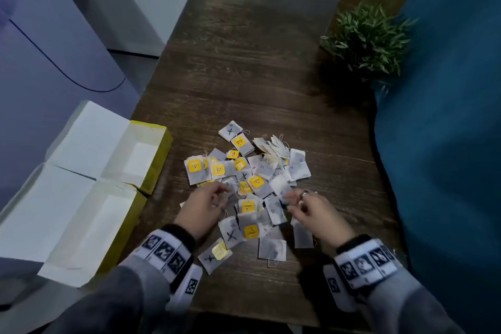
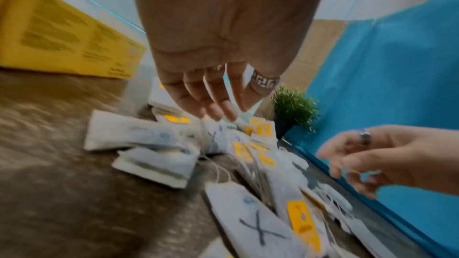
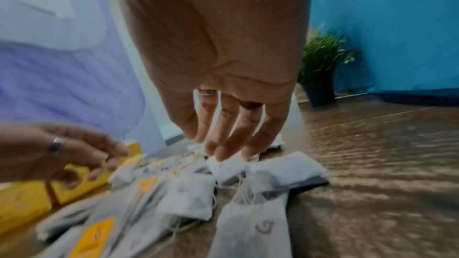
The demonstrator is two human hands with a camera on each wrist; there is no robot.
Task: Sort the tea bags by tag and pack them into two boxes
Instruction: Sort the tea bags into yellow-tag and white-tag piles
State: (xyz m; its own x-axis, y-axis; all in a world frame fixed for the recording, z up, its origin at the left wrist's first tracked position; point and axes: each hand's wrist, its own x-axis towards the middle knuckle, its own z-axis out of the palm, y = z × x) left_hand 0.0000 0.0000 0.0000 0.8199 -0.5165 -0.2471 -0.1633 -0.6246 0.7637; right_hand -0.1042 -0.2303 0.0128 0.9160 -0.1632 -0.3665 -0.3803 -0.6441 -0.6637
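Currently, I read the scene as follows.
Landmark: tea bag pile (image 1: 248, 190), loose on the wooden table (image 1: 244, 76).
Left hand (image 1: 202, 205): over the pile's near-left edge; fingers (image 2: 213, 105) extended, slightly apart, holding nothing.
Right hand (image 1: 315, 213): over the pile's near-right edge; fingers (image 3: 223, 140) spread, tips just above a tea bag; contact I cannot confirm.
Open yellow boxes (image 1: 151, 160): two, left of the pile.
Potted plant (image 1: 366, 40): beyond the pile, to its right.

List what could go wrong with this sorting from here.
The tea bags overlap in one pile with loose strings, so lifting one may drag a neighbour along. Some lie tag-down or unmarked, so a bag could reach the wrong box. Both hands, left hand and right hand, crowd the same spot.
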